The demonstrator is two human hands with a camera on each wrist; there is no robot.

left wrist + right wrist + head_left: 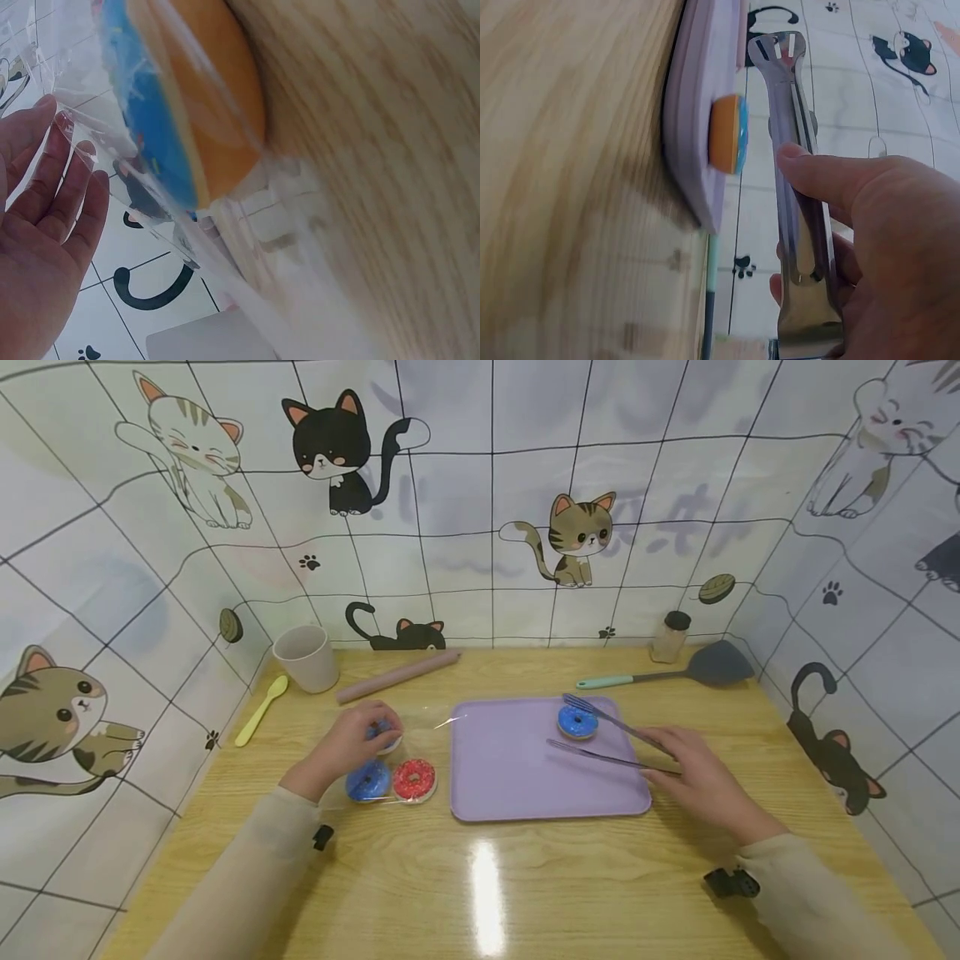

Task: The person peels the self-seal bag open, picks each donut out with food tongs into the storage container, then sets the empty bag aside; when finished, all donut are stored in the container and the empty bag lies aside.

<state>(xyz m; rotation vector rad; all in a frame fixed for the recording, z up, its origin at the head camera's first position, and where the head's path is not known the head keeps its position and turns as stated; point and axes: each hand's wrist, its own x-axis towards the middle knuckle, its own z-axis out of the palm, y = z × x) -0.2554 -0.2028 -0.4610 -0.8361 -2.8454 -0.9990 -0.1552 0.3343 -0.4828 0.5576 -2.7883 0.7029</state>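
Beside the tray, my left hand (351, 745) is over a clear plastic bag, and its thumb and forefinger pinch the film (82, 124) in the left wrist view. Several toy donuts lie inside: a blue donut (367, 782), a red donut (415, 780) and another blue one partly hidden under my fingers. My right hand (693, 777) grips metal tongs (607, 756) near the hinged end, with their arms spread apart above the lilac tray (510, 768). One blue donut (577, 722) sits on the tray, near the tip of the upper arm.
A grey cup (307, 658), a yellow spoon (262, 710) and a brownish-pink rolling pin (397, 677) lie at the back left. Behind the tray, to the right, are a spatula (720, 664) and a dark-capped jar (670, 637). Cat-patterned cloth walls (450, 543) enclose the table.
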